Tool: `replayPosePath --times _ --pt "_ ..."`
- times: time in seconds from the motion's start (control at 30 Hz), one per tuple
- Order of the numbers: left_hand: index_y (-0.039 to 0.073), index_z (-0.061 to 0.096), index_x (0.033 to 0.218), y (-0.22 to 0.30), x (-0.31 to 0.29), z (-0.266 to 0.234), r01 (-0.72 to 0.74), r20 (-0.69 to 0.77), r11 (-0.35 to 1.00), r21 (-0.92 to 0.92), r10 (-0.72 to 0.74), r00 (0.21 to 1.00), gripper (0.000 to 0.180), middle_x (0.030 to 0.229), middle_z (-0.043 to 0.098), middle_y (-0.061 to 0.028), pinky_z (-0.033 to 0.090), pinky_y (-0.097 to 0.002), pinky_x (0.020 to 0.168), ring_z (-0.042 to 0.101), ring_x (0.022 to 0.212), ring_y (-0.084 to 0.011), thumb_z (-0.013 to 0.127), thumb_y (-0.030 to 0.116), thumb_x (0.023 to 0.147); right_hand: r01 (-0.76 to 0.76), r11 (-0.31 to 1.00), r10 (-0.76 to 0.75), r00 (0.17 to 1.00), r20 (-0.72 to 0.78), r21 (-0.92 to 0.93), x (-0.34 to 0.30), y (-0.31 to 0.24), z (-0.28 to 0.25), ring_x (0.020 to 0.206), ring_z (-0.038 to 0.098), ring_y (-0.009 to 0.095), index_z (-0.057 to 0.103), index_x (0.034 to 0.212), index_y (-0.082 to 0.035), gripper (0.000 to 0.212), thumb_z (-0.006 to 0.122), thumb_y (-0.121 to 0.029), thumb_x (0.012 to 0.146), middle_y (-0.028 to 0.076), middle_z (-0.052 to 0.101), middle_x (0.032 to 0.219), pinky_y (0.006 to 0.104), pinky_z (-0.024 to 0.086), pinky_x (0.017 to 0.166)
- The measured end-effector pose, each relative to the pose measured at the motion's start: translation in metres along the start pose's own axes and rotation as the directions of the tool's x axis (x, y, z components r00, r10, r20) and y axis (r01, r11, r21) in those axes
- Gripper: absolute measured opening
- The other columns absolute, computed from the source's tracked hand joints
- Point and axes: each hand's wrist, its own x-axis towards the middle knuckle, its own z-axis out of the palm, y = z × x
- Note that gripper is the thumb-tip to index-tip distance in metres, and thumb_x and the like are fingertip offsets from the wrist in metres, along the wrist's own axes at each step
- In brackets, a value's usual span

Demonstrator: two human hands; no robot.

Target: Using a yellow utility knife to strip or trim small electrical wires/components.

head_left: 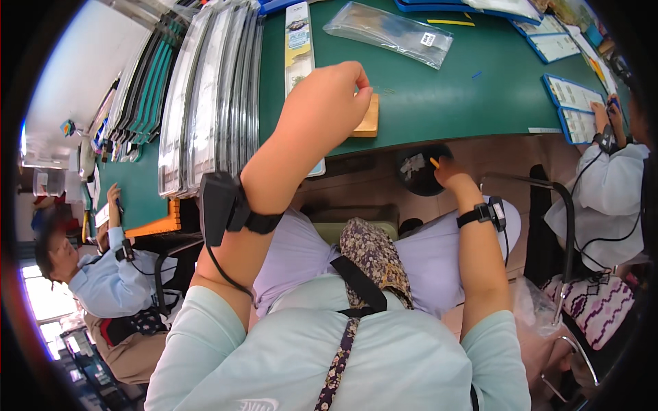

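My left hand point(327, 96) is raised over the near edge of the green table point(439, 96), fingers curled shut; whether it pinches something I cannot tell. A tan wooden block point(369, 118) lies right beside it on the table. My right hand point(449, 171) is below the table edge, holding a small yellow piece point(434, 163) over a dark round bin point(417, 171) with white scraps in it. Both wrists carry black strapped devices.
Stacks of clear packaged strips point(205, 96) stand at the left. A long narrow card point(299, 48) and a clear plastic bag point(389, 33) lie on the table. Blue-framed trays point(572, 103) sit at the right by a seated person point(610, 185). Another person point(103, 274) sits left.
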Motion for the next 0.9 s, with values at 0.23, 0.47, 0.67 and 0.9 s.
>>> replayPosePath --times 0.23,0.47,0.67,0.9 --pt "0.003 0.061 0.085 -0.008 0.057 0.041 -0.041 0.172 0.99 0.132 0.017 0.985 0.021 0.079 0.062 -0.014 0.047 -0.037 0.066 0.06 0.076 -0.0287 0.06 0.023 0.077 0.127 0.986 -0.126 0.992 -0.013 0.104 0.037 0.01 0.016 0.096 0.057 0.038 0.057 0.101 0.0 0.03 0.05 -0.02 0.079 0.023 0.06 0.103 0.044 0.046 0.083" --pt "0.006 0.061 0.083 -0.013 0.08 0.061 -0.038 0.389 0.967 0.253 -0.066 0.919 0.018 0.082 0.062 -0.0131 0.047 -0.0367 0.067 0.059 0.077 -0.029 0.061 0.022 0.077 0.06 0.988 -0.044 0.992 -0.115 0.139 0.047 0.017 0.033 0.093 0.06 0.034 0.061 0.097 -0.004 0.024 0.047 -0.017 0.082 0.018 0.062 0.102 0.0419 0.048 0.079" --pt "0.006 0.059 0.079 -0.022 0.094 0.069 -0.035 0.473 0.949 0.314 -0.124 0.872 0.018 0.072 0.061 -0.0107 0.045 -0.0355 0.061 0.059 0.068 -0.0249 0.064 0.024 0.077 0.057 0.978 -0.028 0.989 -0.148 0.198 0.041 0.014 0.023 0.094 0.06 0.034 0.061 0.097 -0.004 0.024 0.047 -0.018 0.083 0.018 0.063 0.101 0.0418 0.048 0.079" --pt "0.011 0.063 0.089 -0.017 0.098 0.056 0.05 0.487 0.938 0.343 -0.223 0.844 0.021 0.083 0.065 -0.0083 0.049 -0.0367 0.071 0.062 0.082 -0.0262 0.063 0.028 0.077 0.014 0.972 0.012 0.994 -0.108 0.234 0.042 0.01 0.021 0.093 0.06 0.033 0.063 0.096 -0.005 0.026 0.049 -0.02 0.08 0.017 0.063 0.102 0.0417 0.048 0.08"
